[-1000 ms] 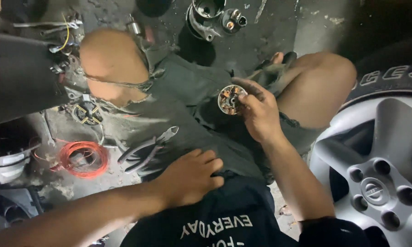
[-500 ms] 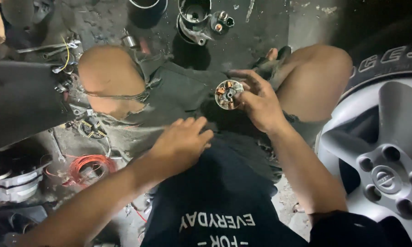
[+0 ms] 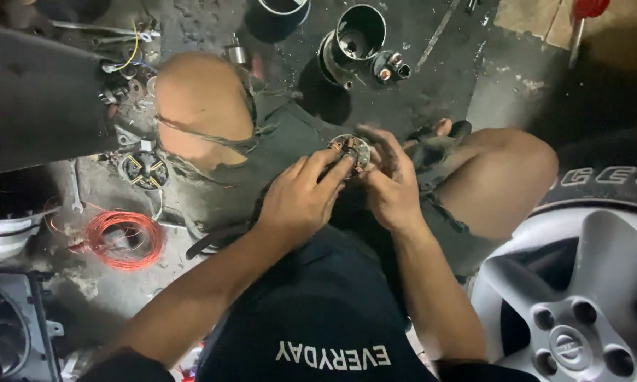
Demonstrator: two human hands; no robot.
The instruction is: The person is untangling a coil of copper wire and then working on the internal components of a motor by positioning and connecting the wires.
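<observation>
Both hands, left hand (image 3: 301,201) and right hand (image 3: 388,185), are closed around one round, grimy metal brush holder (image 3: 351,150) with copper contacts.

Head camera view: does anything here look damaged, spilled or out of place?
Yes. The trousers are torn open at the knee, with frayed threads. Parts lie scattered on the dirty floor: a red wire coil and a metal housing. Both hands, left hand and right hand, hold a small round part.

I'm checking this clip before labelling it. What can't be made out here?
- Head view: the round metal part is half hidden by the left hand and right hand.
- Wheel: cut off by the right edge.
- Copper wire coil: its ends are too small to trace.
</observation>
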